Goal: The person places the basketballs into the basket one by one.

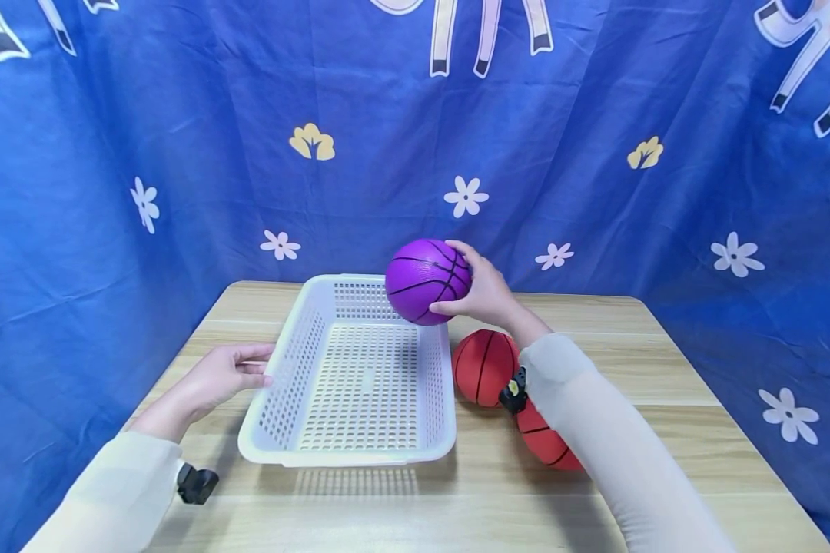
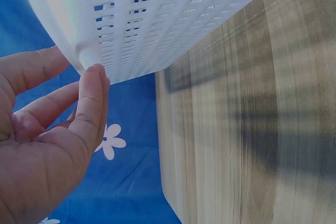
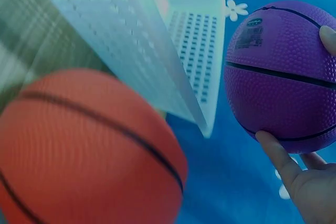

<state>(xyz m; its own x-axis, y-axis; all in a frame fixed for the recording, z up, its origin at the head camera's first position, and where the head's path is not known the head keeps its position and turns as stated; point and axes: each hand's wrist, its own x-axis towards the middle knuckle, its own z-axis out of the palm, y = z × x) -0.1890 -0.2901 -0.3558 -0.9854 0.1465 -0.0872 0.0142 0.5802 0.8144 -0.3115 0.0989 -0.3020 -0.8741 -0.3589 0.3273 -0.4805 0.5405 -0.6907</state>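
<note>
In the head view my right hand [image 1: 480, 290] grips a purple ball [image 1: 425, 280] with black lines, holding it up at the far right corner of a white plastic basket [image 1: 449, 430]. The right wrist view shows fingertips and thumb spread around the purple ball [image 3: 281, 103]. My left hand [image 1: 221, 376] holds the basket's left rim, its fingers at the edge. Close up in the left wrist view, the left hand [image 2: 58, 124] pinches the rim of the perforated basket [image 2: 136, 24]. Inside the basket only its bare slotted floor shows.
Two red balls, one farther back [image 1: 484, 369] and one nearer [image 1: 546, 442], lie right of the basket, partly hidden by the right forearm. The wooden table [image 1: 360, 522] ends at a blue patterned curtain [image 1: 387, 192] behind.
</note>
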